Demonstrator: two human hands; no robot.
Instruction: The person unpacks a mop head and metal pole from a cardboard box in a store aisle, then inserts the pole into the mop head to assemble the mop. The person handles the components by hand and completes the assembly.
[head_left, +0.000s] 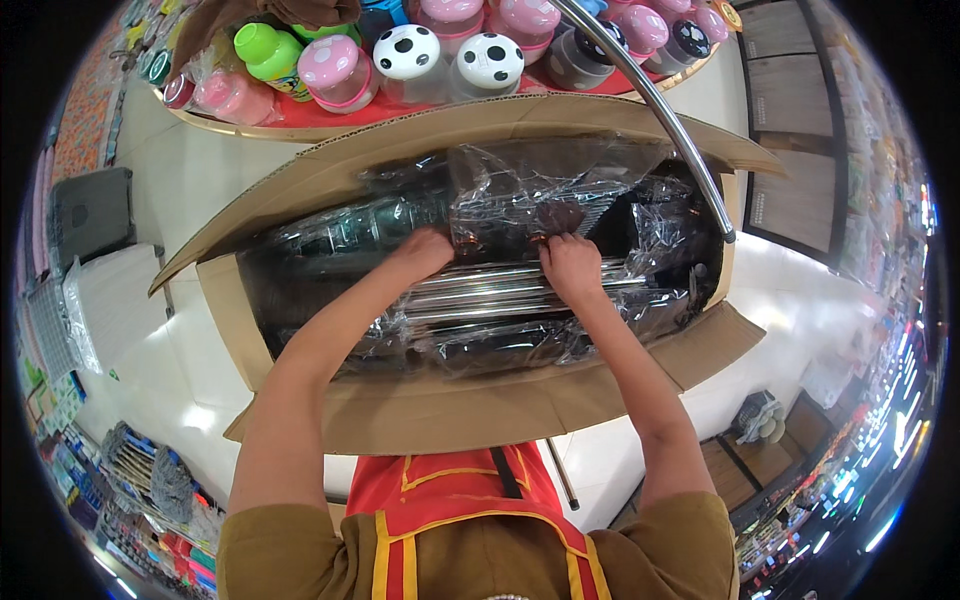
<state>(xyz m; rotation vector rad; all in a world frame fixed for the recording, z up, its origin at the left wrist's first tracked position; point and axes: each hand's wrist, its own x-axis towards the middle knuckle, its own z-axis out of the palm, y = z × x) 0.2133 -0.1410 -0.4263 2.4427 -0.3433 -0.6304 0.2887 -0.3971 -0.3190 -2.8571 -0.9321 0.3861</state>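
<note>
Clearly a shop: colourful lidded bottles (340,70) crowded on a red display shelf (330,118), packed goods racks (150,500) along the aisles.

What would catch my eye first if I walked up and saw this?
A big open cardboard box fills the middle, stuffed with crinkled clear plastic wrap. Both hands, the left hand and right hand, reach into it onto a bundle of shiny metal rods. Behind it, a shelf holds bright mushroom-shaped containers.
</note>
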